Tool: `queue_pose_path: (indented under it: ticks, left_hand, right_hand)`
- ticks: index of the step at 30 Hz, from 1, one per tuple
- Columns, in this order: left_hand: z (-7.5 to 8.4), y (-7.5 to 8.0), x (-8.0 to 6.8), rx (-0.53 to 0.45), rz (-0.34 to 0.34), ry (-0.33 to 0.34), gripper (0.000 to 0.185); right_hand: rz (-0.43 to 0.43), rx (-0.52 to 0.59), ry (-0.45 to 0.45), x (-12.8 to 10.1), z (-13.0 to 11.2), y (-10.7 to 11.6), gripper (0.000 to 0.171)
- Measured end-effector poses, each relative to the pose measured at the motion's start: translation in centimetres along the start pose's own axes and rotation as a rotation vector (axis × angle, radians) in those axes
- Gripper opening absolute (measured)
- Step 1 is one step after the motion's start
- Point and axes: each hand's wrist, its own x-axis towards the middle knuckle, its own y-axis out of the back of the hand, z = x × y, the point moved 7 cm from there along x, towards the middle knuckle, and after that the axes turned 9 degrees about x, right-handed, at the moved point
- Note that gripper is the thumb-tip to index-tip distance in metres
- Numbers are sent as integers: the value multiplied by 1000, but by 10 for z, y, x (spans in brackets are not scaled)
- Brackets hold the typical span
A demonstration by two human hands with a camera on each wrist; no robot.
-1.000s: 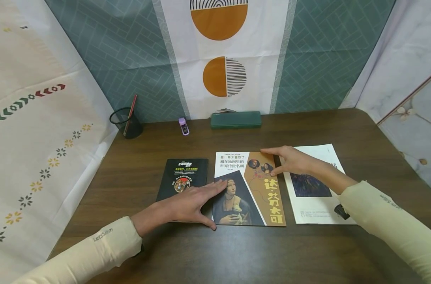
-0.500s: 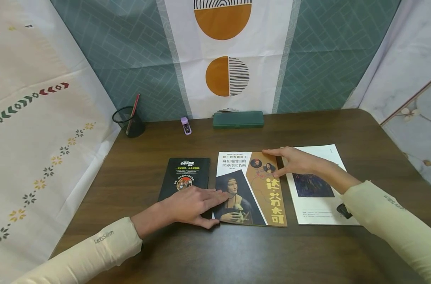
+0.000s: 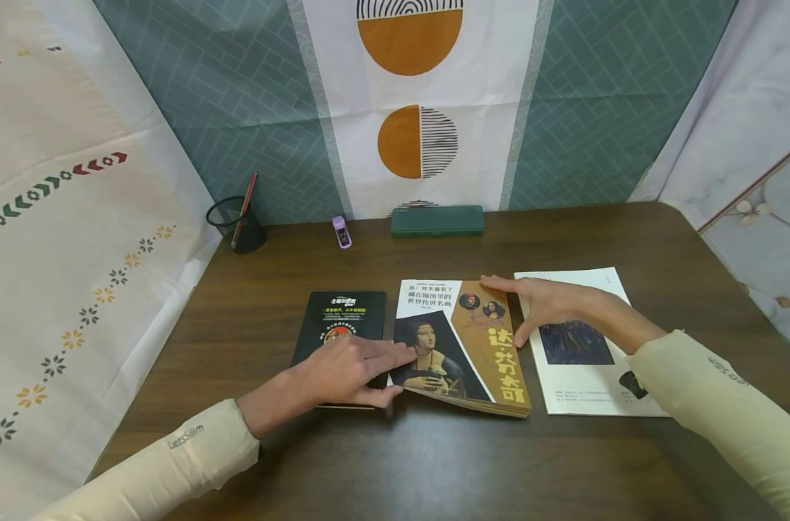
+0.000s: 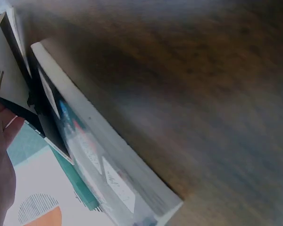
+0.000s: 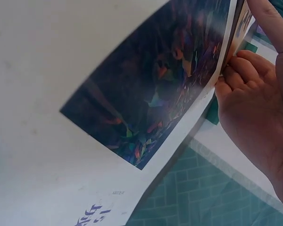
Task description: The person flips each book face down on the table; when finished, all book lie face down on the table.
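Note:
The middle book [image 3: 434, 329], with a painted portrait and an orange band on its cover, lies between two others. Its page edges show along the near side, and the near edge looks slightly raised. My left hand [image 3: 352, 369] lays its fingers on the cover's left part, thumb at the near left corner. My right hand [image 3: 551, 304] holds the far right corner, fingers at the far edge and thumb along the right edge; the fingers curl in the right wrist view. Under my left hand lies a dark book [image 3: 343, 307]. A white book [image 3: 580, 391] lies partly under my right forearm.
At the back of the wooden table [image 3: 291, 463] stand a black mesh pen cup [image 3: 245, 231] with a red pencil, a small purple-capped item [image 3: 341, 233] and a green case [image 3: 437, 221]. Patterned cloth [image 3: 258, 94] hangs behind the table.
The middle book's near edge has come up, so its page thickness now shows. My right thumb has slid toward me along the right edge. My left fingers have stayed on the cover.

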Motion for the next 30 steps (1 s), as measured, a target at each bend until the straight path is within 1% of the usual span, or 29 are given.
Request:
queue_pose_path:
  ticks: [4,8,10,13,16,19,20,23,26,28,30]
  left_hand:
    - [-3,9,4,17,64,8,47]
    - [-10,17,6,-5,86,60,52]
    - [-14,21,7,-19,97,87,54]
    - [-18,29,10,-33,123,109,55]
    - [-22,35,12,-47,149,113,52]
    - [-27,42,13,-57,170,116,51]
    - [-28,44,13,-59,176,121,51]
    - [-33,50,14,-71,191,140,50]
    - [-38,56,14,-83,205,167,48]
    - [-41,60,15,-88,220,186,45]
    - [-45,65,16,-101,239,210,44]
  right_hand:
    - [-25,23,30,-2,-2,-1,126]
    - [-16,9,44,-1,-1,0,124]
    - [4,-19,46,0,1,1,116]
    - [58,-85,55,0,3,4,95]
    - [117,-146,99,0,2,7,76]
    - [174,-197,151,-2,0,10,64]
    - [185,-199,168,-2,-1,11,61]
    - [214,-186,208,-4,-2,12,53]
    - [232,-129,228,-6,-1,12,48]
    - [245,-97,229,-7,-1,13,48]
    - [262,-68,211,-9,0,13,54]
